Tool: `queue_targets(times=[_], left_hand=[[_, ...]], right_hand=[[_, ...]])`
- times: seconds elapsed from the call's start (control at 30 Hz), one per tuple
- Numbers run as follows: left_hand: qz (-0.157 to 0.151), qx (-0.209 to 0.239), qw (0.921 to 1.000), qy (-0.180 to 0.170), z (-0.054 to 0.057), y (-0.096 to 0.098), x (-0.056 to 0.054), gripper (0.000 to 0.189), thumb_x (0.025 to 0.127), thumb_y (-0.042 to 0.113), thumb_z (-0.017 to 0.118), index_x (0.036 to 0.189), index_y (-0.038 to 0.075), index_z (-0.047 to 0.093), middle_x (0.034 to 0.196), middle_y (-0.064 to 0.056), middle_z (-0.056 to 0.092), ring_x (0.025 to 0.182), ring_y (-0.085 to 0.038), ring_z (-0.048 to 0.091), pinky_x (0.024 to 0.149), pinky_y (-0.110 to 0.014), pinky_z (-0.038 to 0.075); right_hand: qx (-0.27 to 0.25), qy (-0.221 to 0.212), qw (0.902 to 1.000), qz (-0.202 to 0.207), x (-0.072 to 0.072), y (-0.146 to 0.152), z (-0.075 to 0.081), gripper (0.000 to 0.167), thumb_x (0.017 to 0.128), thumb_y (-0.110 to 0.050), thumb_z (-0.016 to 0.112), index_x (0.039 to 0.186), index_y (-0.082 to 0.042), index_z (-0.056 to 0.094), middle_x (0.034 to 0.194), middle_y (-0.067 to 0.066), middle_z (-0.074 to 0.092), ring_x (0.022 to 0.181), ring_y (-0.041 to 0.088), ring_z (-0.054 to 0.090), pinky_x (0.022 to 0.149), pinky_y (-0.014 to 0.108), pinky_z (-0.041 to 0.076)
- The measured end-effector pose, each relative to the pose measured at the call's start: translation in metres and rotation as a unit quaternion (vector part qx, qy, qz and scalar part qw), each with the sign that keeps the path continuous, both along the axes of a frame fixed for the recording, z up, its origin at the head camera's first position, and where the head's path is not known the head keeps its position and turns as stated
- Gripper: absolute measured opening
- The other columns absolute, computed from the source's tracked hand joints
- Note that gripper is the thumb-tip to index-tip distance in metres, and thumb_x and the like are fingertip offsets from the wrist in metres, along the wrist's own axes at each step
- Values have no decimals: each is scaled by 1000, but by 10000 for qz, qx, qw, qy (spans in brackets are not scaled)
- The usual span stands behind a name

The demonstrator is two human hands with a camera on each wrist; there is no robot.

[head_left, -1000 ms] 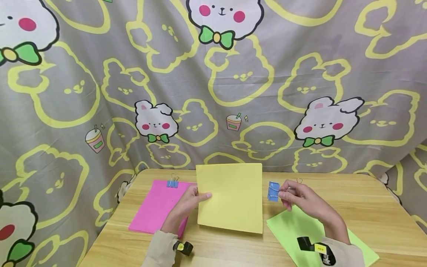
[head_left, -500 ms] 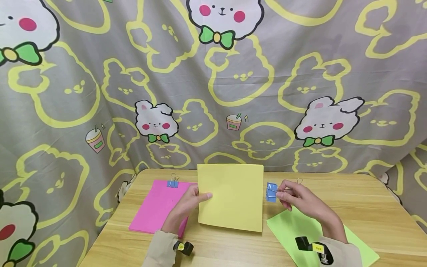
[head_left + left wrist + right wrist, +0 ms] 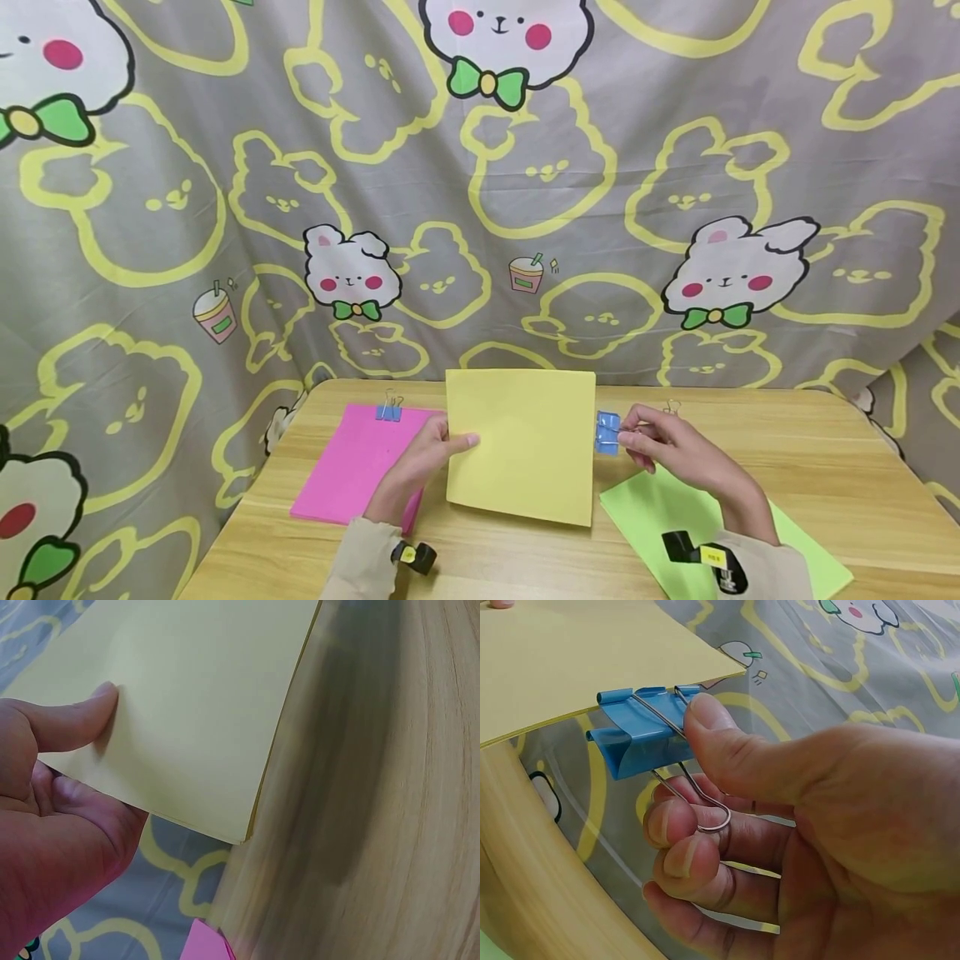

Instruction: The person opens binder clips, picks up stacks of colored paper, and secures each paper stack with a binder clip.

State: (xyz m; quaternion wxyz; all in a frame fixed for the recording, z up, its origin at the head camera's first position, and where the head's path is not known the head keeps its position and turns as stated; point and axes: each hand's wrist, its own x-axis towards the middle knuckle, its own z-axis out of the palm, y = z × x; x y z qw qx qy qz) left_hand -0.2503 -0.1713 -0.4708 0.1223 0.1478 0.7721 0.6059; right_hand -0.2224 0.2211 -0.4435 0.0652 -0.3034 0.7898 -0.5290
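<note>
Blue binder clip (image 3: pixel 649 735) just ahead of the right thumb's tip, mouth parted and turned toward the yellow paper (image 3: pixel 521 446). Right hand (image 3: pixel 671 440) grasps the clip by its wire handles: thumb on the upper one, curled fingers against the lower loop. Clip lips right at the sheets' edge; from here I cannot tell whether any paper lies between them.

Yellow paper, several layers by its edge, pinched in the left hand (image 3: pixel 426 450): thumb flat on the near face, fingers behind. Held tilted up, lower edge seemingly off the wood, shadow beneath.

Step, as I read it: bringing clip to edge. Next move would call for keeping the squeeze, sliding the mouth over all layers, then easing the thumb; a loose sheet might miss the bite.

Room: yellow's far side edge faces the right fingertips, away from the left thumb. Below the right fingers, green paper (image 3: pixel 660 508), a strip of table (image 3: pixel 510 562) between it and yellow. Wire loop (image 3: pixel 671 407) just beyond the right knuckles, owner hidden. Pink paper (image 3: pixel 352 467) left of and partly behind the left hand, its own clip (image 3: pixel 388 412) on the far edge. Patterned cloth (image 3: pixel 450 183) behind everything, past all fingers.
</note>
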Motion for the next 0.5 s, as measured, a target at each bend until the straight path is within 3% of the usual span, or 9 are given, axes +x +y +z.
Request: queue_targets(times=[0.1,0.2,0.3,0.5], left_hand=[[-63,32,10000,20,-1,0,0,21,99,16,68,108,-2,66,72,3,50,72,-12,45,75,-28,44],[-155,93,9998,13,-1,0,0,28,100,15,67,120,-4,65,94,-1,68,93,-14,57,90,-33,48],[-204,125,9997,-5,-1,1,1,32,100,15,66,125,-5,64,106,-5,72,103,-17,61,97,-36,48],[-218,155,9996,-21,0,2,1,29,100,14,66,121,-6,65,101,-5,72,98,-15,61,95,-36,48]], right_hand=[[-5,21,10000,80,-1,0,-1,15,107,-11,54,100,2,53,70,18,55,58,27,53,55,29,47],[-21,62,9999,121,-1,-1,-2,13,107,-10,53,99,1,53,70,15,54,58,26,52,54,29,46],[-18,89,9999,102,-1,-1,-2,12,107,-10,54,99,-2,53,69,12,54,57,25,51,54,29,45],[75,90,9999,33,-1,-3,-2,12,107,-12,55,98,-4,53,67,11,53,57,23,51,53,32,43]])
